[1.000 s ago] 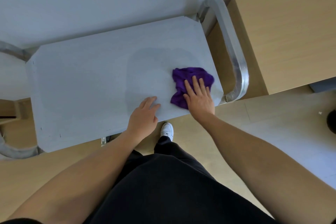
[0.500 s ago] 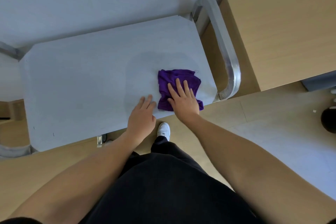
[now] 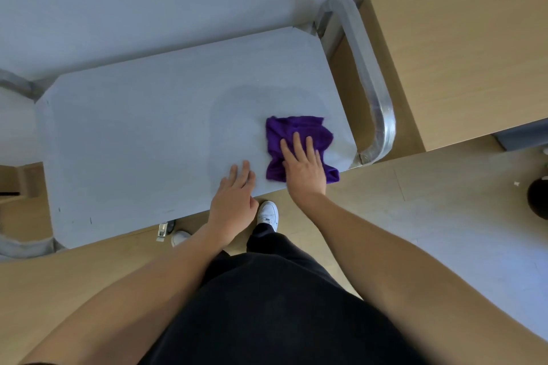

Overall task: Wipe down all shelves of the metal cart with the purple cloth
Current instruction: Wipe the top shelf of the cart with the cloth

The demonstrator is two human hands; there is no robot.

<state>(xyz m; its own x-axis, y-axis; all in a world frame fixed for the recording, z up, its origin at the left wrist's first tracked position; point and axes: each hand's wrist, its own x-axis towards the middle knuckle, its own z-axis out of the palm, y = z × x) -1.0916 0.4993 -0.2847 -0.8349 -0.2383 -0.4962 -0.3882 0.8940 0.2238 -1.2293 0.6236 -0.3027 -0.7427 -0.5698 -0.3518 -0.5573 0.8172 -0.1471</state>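
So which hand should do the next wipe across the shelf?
The right hand: it presses flat on the purple cloth. The left hand only rests on the bare shelf.

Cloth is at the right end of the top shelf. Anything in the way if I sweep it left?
Only your own left hand: it rests flat on the top shelf at the near edge, just left of the purple cloth, which your right hand presses. Nothing else visible lies on that shelf.

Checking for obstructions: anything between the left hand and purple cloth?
Only a narrow bare strip of the cart's top shelf separates left hand from purple cloth; head view shows it.
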